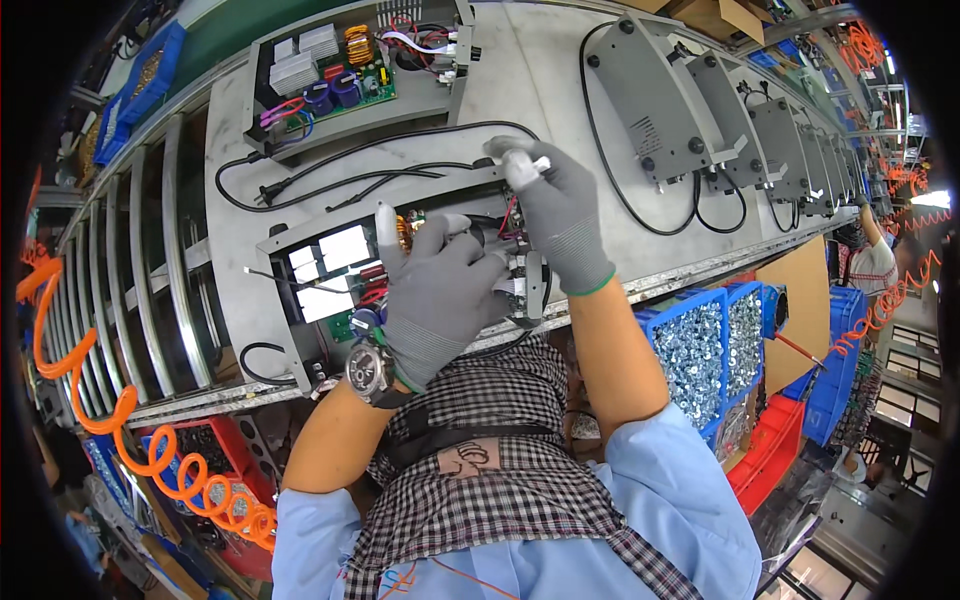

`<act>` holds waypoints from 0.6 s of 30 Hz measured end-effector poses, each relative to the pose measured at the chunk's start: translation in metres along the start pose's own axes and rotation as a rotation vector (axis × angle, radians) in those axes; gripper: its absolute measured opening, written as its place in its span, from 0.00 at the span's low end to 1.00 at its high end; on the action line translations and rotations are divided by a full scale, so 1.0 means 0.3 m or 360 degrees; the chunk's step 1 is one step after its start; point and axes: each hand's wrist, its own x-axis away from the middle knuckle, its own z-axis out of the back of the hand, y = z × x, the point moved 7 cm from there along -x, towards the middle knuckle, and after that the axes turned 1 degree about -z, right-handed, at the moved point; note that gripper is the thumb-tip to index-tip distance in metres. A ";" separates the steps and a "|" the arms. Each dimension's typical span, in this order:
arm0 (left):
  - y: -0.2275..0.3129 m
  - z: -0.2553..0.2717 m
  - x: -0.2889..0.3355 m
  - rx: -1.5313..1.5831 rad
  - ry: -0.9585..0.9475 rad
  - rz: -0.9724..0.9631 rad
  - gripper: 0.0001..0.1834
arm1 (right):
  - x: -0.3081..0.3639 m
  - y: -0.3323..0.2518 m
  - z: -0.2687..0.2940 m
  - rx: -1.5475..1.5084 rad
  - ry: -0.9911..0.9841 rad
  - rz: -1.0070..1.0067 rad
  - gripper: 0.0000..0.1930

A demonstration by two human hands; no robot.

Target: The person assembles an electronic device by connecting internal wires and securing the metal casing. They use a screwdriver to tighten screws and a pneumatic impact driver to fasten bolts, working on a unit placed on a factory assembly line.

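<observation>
Both my hands wear grey gloves with white fingertips. They are over an open grey metal case (pixel 270 243) holding a circuit board, with copper coil, red parts and pale heat-sink blocks. My left hand (pixel 440 290) lies across the case, one finger stretched out and apart from the other bent ones; what lies beneath its palm is hidden. Above the far right corner, my right hand (pixel 562 205) is closed, thumb and fingers pinching a small white piece (pixel 541 164) that looks like a connector. Thin red wires (pixel 509 214) run inside the case below it.
Another open case (pixel 360 122) with a circuit board stands beyond, a black power cord (pixel 350 178) between them. Closed grey units (pixel 650 100) line the bench at right. Metal rollers (pixel 140 270) lie left. Blue bins (pixel 688 355) of metal fasteners and an orange coiled hose (pixel 125 410) flank me.
</observation>
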 end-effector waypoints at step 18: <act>-0.019 -0.045 -0.011 0.0142 -0.0146 0.0037 0.11 | 0.006 0.051 -0.016 0.0093 0.0042 -0.0043 0.14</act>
